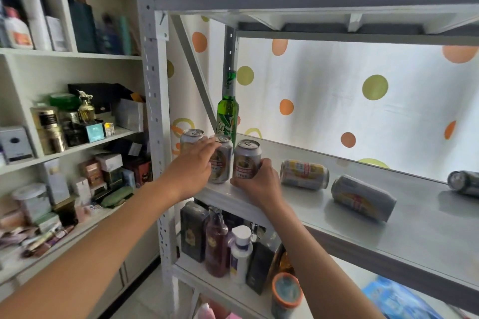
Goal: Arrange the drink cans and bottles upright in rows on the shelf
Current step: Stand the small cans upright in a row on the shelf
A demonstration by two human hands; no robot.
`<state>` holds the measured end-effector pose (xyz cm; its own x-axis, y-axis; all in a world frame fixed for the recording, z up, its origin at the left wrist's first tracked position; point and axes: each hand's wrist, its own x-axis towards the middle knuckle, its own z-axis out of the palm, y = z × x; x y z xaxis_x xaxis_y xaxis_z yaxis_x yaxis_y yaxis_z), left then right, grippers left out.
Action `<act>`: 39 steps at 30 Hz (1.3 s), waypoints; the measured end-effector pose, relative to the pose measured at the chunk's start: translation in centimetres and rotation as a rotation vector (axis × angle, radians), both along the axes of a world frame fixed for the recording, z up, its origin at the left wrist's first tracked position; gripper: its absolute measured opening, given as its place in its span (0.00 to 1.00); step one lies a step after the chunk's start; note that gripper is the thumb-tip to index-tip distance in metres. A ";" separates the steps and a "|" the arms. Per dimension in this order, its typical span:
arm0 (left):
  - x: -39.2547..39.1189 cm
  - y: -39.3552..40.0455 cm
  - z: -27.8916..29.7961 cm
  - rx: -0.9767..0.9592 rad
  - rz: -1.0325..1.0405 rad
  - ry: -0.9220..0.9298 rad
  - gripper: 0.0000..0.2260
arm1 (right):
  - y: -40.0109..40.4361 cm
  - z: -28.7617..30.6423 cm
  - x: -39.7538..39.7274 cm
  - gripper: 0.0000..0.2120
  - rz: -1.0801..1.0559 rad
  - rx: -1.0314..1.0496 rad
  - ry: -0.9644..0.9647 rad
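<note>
Head view shows your right hand [259,184] holding the 3rd upright can [246,159] beside the green bottle [227,111], your left hand [193,163] flat-fingered on the 2nd can [220,160], while 3 cans [304,174] lie on the shelf [414,228].

Legible marking is found on one item only: the green bottle [227,109], standing upright at the back left of the shelf [388,220], carries large white Chinese characters on its label; the upper one reads "雪". The upright cans and the cans lying on their sides bear red and yellow label bands, but the print is too small and blurred to read.
</note>
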<state>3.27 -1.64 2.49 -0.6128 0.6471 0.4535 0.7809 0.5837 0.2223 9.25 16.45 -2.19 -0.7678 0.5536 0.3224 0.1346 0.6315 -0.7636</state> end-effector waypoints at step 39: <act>3.0 19.5 -0.8 -0.116 -0.216 -0.111 0.41 | 10.2 1.2 17.3 0.22 -0.239 0.522 0.045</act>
<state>6.26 17.86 1.69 -0.4969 0.8119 0.3065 0.8646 0.4327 0.2555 26.51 26.64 -0.96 -0.6197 0.4689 0.6293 0.2944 0.8822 -0.3674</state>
